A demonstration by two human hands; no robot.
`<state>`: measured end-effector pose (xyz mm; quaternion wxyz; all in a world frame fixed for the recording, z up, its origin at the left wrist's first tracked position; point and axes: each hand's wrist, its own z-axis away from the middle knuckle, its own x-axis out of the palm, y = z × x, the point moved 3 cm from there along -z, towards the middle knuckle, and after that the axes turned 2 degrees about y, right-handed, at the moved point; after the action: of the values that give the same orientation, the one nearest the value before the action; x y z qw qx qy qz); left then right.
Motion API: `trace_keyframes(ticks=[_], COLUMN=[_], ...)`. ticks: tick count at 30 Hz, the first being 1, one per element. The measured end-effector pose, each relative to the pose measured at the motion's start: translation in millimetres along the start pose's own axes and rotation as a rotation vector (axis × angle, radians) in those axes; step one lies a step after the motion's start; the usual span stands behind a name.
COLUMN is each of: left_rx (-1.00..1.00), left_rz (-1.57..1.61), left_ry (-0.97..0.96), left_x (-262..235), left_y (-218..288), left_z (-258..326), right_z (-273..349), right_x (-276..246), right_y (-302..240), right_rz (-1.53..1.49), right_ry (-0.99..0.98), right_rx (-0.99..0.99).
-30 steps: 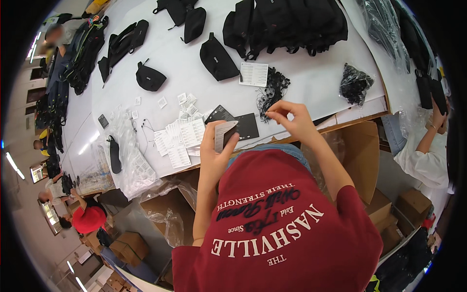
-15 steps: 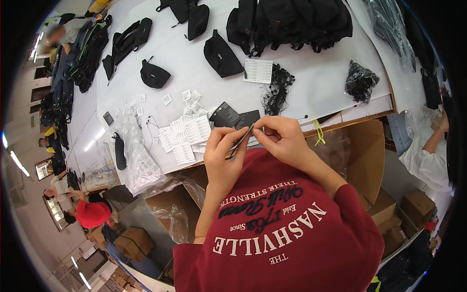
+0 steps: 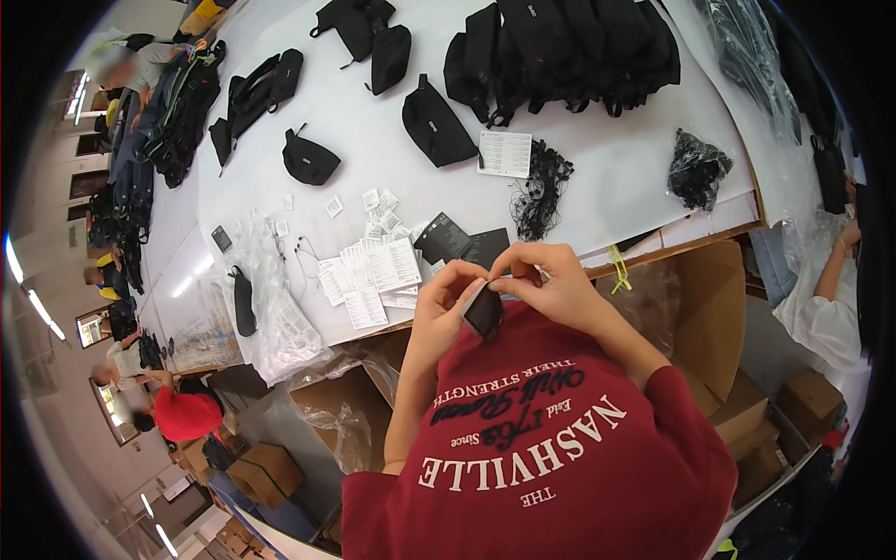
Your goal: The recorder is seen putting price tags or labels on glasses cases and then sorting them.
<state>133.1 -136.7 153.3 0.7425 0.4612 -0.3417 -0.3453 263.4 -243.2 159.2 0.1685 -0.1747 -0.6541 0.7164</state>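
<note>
Close to my chest, just off the table's near edge, a dark hang tag [image 3: 484, 314] is tilted downward between my hands. My left hand [image 3: 441, 313] pinches it along its left side. At its top corner, the fingertips of my right hand [image 3: 553, 285] are pressed together; whether they grip the tag itself or a thin cord there is too small to tell. On the table beyond my fingers lie more black tags [image 3: 442, 239] and a spread of white printed cards [image 3: 358, 277]. A tangle of black strings [image 3: 539, 198] rests farther off, beside a white card [image 3: 505, 154].
Black pouches [image 3: 437, 126] lie across the white table [image 3: 373, 140], with a row of black bags [image 3: 588, 56] at the back. A clear plastic bag [image 3: 280, 327] hangs over the near edge. Right stands a bag of black bits [image 3: 698, 170]; below, an open carton [image 3: 714, 317]. Other people work around.
The tag has swung down from nearly edge-on, so its dark face now shows. Both my hands have dropped slightly toward my chest. The whole view has shifted a little.
</note>
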Motion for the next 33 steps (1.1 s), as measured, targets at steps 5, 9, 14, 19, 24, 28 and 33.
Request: trace_keyframes(ticks=[5, 9, 14, 19, 24, 28, 33], left_rx=[-0.011, 0.036, 0.038, 0.065, 0.356, 0.395, 0.529], left_rz=[0.000, -0.115, -0.092, -0.059, -0.962, -1.394, -0.791], left_ry=[-0.060, -0.152, -0.143, -0.121, 0.334, 0.363, 0.454], left_x=[-4, -3, -1, -17, -84, -106, -75], left_y=[3, 12, 13, -17, -78, -77, -17], left_z=[-9, -23, -52, -126, -212, -231, -213], right_z=[-6, -10, -17, -37, -38, -31, -12], right_x=[-3, -8, -10, -16, -24, -31, -37], right_y=[11, 17, 30, 48, 39, 43, 59], right_rz=[-0.136, -0.217, -0.503, -0.484, -0.365, -0.396, -0.376], right_ry=[-0.046, -0.111, -0.110, -0.116, -0.082, 0.001, 0.052], right_rx=[0.038, 0.086, 0.166, 0.265, 0.258, 0.260, 0.313])
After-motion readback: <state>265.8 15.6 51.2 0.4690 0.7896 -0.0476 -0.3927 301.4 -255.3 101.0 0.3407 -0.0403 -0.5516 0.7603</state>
